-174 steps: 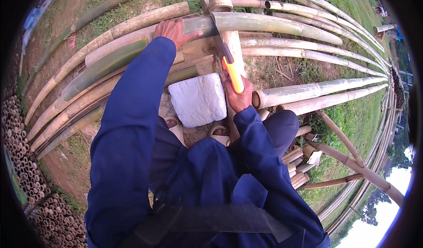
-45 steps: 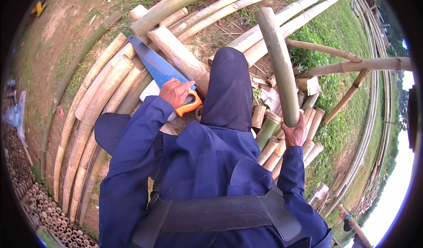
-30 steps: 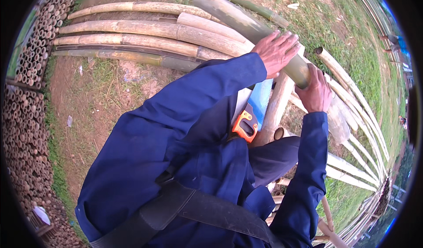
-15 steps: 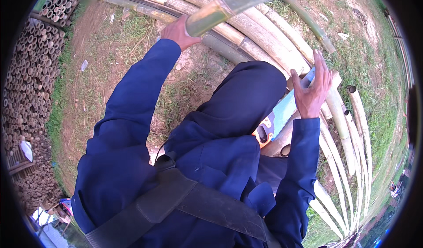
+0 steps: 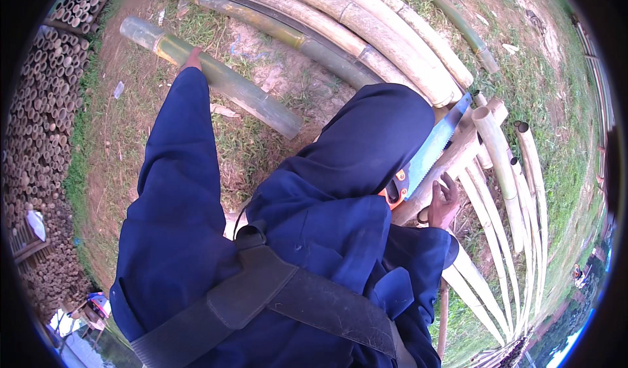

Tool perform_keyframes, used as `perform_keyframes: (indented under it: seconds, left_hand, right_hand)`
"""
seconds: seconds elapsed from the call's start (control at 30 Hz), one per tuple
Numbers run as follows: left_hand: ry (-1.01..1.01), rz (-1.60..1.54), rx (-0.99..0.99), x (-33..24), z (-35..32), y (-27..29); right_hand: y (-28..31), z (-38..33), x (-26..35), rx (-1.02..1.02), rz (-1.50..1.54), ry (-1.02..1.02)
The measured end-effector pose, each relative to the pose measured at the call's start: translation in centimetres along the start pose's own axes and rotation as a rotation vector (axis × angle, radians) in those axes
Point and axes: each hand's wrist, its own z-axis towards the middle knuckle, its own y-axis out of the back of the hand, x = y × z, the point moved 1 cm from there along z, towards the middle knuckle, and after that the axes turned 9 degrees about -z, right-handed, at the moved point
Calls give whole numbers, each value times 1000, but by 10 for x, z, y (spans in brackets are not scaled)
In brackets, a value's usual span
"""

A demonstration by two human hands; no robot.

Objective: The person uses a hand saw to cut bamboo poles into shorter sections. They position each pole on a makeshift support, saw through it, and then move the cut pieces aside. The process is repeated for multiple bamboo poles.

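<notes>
My left hand (image 5: 193, 61) grips a short green bamboo section (image 5: 242, 93) around its middle, low over the grass at the left; the sleeve hides most of its fingers. My right hand (image 5: 445, 203) is empty, with its fingers loosely bent and apart. It hovers beside a thick bamboo pole (image 5: 451, 162) right of my knee. Along that pole lies a handsaw (image 5: 428, 157) with a bluish toothed blade and an orange and black handle, partly covered by my leg.
Long bamboo poles (image 5: 327, 5) run across the ground ahead. More pale poles (image 5: 507, 191) fan out at the right, their cut ends facing up the view. A tall stack of cut bamboo (image 5: 42, 139) stands at the far left, beyond a grass strip.
My left hand has brought the bamboo section down and to the left, turning it to slant the other way. My right hand has dropped from near the saw's tip to beside its handle.
</notes>
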Motion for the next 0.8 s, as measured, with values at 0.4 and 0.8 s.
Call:
perform_keyframes:
  seconds: [0.4, 0.8]
  left_hand:
    - [64, -94, 69, 32, -19, -60]
    - [7, 200, -25, 77, -63, -86]
  right_hand:
    - [-14, -26, -11, 40, -41, -19]
    - [-31, -60, -27, 193, -58, -94]
